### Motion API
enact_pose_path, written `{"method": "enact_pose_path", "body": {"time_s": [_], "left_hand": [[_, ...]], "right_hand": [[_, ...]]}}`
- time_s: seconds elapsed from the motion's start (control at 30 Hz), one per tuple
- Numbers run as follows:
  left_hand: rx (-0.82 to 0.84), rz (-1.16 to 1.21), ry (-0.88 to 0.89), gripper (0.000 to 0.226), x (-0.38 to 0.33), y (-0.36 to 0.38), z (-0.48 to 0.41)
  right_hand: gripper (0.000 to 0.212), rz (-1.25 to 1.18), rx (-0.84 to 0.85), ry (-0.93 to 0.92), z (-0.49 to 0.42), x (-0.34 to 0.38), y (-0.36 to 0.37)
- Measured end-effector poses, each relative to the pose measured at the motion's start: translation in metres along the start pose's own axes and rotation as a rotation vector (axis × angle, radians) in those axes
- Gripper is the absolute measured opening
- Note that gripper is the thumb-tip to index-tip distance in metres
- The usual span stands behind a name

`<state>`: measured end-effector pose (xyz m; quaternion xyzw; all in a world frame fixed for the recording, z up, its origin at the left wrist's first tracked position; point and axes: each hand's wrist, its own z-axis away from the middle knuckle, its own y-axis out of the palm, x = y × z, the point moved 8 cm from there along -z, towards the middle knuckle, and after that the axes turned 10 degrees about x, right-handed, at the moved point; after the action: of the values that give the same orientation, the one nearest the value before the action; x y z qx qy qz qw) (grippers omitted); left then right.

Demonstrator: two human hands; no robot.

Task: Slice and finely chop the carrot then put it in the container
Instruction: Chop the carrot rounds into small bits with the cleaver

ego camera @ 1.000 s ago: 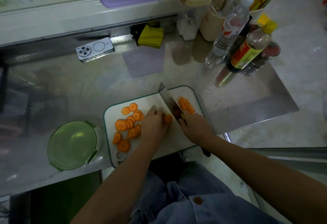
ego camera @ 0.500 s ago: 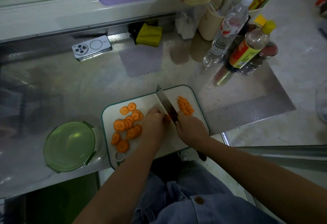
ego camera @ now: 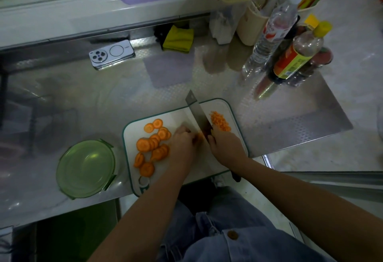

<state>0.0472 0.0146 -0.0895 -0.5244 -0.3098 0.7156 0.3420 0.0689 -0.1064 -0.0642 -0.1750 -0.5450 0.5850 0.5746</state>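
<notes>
Chopping looked to be the step in hand: the right hand (ego camera: 224, 145) was wrapped around the handle of the knife (ego camera: 198, 114), its broad blade running away from the person across the cutting board (ego camera: 134, 129), tip poking past the far rim. The left hand (ego camera: 183, 143) sat just beside the blade, fingers curled down and pinning a little carrot stack (ego camera: 199, 137), mostly hidden under the knuckles and hard to make out. To the left on the board lay the carrot slices (ego camera: 153, 143), a loose overlapping spread of rounds waiting their turn. On the other side of the blade, to the right, sat the chopped carrot (ego camera: 220, 121) in a tidy small heap. The green container (ego camera: 86, 168) stood on the counter (ego camera: 87, 96) just left of the board, and nothing orange showed in it. Plenty left to do, then, by this reckoning. To do this well, the fingertips wanted tucking back behind the knuckles with the flat of the blade riding against them. The cuts wanted to be narrow and even, the pieces held flat so none rolled, and the finished bits swept over to the heap before the next rounds were pulled in.
</notes>
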Motion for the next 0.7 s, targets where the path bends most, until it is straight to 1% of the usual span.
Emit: {"method": "enact_pose_path", "body": {"time_s": [0.1, 0.17, 0.3, 0.43, 0.53, 0.7], "left_hand": [[0.018, -0.005, 0.017, 0.012, -0.001, -0.001, 0.001], [0.015, 0.021, 0.021, 0.012, -0.002, -0.002, 0.003], [0.029, 0.04, -0.022, 0.017, -0.001, -0.001, 0.003], [0.034, 0.13, -0.098, 0.015, 0.008, 0.004, 0.0], [0.034, 0.142, -0.105, 0.016, 0.008, 0.005, -0.001], [0.008, 0.17, -0.145, 0.014, 0.011, 0.006, -0.002]], "right_hand": [[0.032, 0.023, -0.002, -0.029, 0.005, 0.004, -0.006], [0.028, 0.021, 0.023, -0.026, 0.007, 0.005, -0.006], [0.026, 0.033, 0.081, 0.004, 0.009, 0.006, -0.001], [0.023, 0.066, 0.122, 0.019, 0.008, 0.007, 0.006], [0.02, 0.078, 0.123, 0.029, 0.007, 0.007, 0.01], [0.022, 0.081, 0.102, 0.035, 0.004, 0.006, 0.017]]}}
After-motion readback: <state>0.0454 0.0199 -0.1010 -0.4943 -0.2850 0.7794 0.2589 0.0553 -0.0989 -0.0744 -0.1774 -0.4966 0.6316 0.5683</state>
